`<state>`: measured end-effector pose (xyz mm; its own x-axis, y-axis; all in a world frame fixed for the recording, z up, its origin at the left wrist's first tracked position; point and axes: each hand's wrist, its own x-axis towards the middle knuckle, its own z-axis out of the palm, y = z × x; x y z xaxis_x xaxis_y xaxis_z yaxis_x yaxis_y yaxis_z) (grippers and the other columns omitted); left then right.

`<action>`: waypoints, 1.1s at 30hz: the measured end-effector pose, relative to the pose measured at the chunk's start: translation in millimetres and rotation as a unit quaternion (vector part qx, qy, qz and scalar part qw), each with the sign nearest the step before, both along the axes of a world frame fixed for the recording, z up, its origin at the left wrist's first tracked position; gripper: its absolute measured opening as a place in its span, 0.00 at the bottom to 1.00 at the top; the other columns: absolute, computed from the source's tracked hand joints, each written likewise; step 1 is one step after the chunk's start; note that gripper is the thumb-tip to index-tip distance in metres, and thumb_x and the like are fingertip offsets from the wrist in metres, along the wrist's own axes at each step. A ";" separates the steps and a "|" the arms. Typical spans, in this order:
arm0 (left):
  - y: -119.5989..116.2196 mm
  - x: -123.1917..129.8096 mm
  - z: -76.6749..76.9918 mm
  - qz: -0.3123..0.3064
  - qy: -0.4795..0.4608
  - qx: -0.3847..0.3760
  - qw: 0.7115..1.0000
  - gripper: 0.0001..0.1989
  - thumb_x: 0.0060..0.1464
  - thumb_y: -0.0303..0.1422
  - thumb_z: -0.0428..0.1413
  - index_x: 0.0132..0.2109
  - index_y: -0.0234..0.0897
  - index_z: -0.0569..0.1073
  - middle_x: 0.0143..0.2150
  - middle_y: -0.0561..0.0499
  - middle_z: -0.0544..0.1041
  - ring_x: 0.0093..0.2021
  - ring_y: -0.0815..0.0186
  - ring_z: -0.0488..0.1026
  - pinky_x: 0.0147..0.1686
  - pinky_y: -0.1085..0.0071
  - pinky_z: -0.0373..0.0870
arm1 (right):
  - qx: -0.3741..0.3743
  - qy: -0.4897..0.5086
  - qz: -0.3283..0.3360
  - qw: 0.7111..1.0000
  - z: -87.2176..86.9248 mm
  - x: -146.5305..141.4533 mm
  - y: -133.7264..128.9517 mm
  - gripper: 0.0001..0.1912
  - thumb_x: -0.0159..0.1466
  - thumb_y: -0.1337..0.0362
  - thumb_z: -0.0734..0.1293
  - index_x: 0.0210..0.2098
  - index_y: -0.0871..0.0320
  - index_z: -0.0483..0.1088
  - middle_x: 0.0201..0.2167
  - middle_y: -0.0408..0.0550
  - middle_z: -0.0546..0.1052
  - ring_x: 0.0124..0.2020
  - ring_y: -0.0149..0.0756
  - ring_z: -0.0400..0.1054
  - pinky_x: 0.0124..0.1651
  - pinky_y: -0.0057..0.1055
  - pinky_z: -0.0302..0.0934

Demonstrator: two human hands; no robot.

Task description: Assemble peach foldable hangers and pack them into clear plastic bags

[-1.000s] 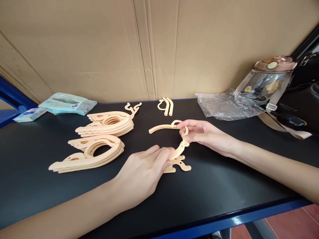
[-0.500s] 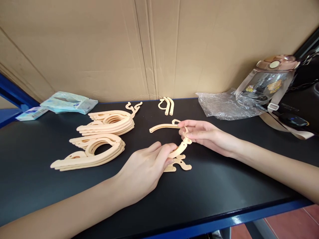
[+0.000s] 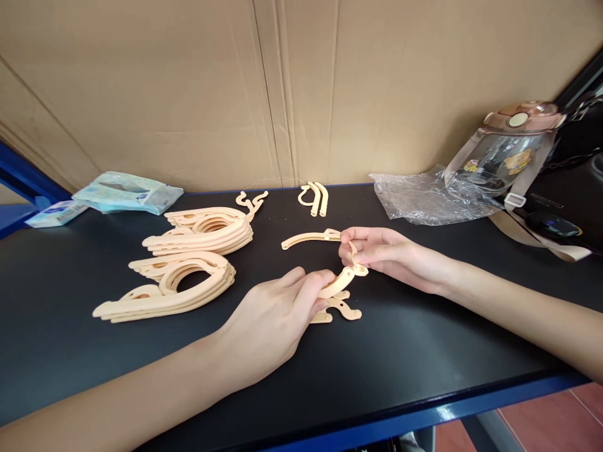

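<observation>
Head view: at the bottom right, the blue front edge point(image 3: 443, 414) of a black desk point(image 3: 400, 376) crosses the frame above red floor tiles point(image 3: 541, 420). Both hands work near the centre. The left hand point(image 3: 277, 323), fingers curled together, pinches a beige curved hanger arm point(image 3: 336, 286) between thumb and fingers. Just beneath it, partly hidden, loose beige hanger parts point(image 3: 348, 309) lie on the desk. Right of centre, the right hand point(image 3: 391, 256) pinches a beige hook piece point(image 3: 360, 270), whose lower end meets the tip of the held arm; whether the 2 are joined I cannot tell. Behind those fingertips, another curved arm point(image 3: 301, 238) lies on the desk.

At left of the frame rest 2 stacks of beige folding hangers: the front stack point(image 3: 160, 306) and, just behind it, the rear stack point(image 3: 202, 238). Small hook parts point(image 3: 254, 204) lie beside the rear stack, and at upper centre sits a group of curved parts point(image 3: 322, 199).

Farther back, a pale blue packet point(image 3: 162, 199) and a smaller packet point(image 3: 56, 215) lie at left. At upper right, crumpled clear plastic point(image 3: 424, 201) lies beside a strapped water bottle point(image 3: 499, 160), with a black bag point(image 3: 581, 194) near the edge. Cardboard point(image 3: 188, 94) stands behind everything.
</observation>
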<state>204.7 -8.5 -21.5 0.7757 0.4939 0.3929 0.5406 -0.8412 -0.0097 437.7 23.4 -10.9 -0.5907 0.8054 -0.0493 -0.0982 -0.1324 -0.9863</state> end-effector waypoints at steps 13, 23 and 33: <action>-0.3 0.5 -1.6 -0.008 0.009 -0.017 1.000 0.09 0.69 0.30 0.36 0.51 0.35 0.58 0.43 0.48 0.77 0.33 0.65 0.73 0.26 0.72 0.69 | 0.024 -0.051 0.001 0.998 4.5 -2.4 -1.9 0.08 0.61 0.62 0.69 0.37 0.55 0.67 0.31 0.40 0.66 0.33 0.30 0.60 0.43 0.30 0.55; -3.4 -0.6 -0.2 0.001 0.040 0.003 0.999 0.14 0.63 0.24 0.44 0.56 0.29 0.62 0.35 0.50 0.77 0.33 0.64 0.75 0.24 0.72 0.68 | 0.100 -0.083 -0.004 0.992 2.9 -1.2 -1.9 0.06 0.63 0.65 0.67 0.37 0.57 0.63 0.30 0.40 0.67 0.33 0.29 0.63 0.42 0.29 0.59; -4.2 -0.5 0.3 -0.001 0.070 -0.013 0.997 0.23 0.61 0.22 0.44 0.63 0.28 0.58 0.37 0.51 0.77 0.34 0.64 0.75 0.27 0.70 0.70 | 0.251 -0.136 -0.037 0.958 7.5 -5.7 -13.0 0.03 0.66 0.68 0.63 0.37 0.56 0.62 0.32 0.41 0.65 0.33 0.28 0.62 0.40 0.29 0.61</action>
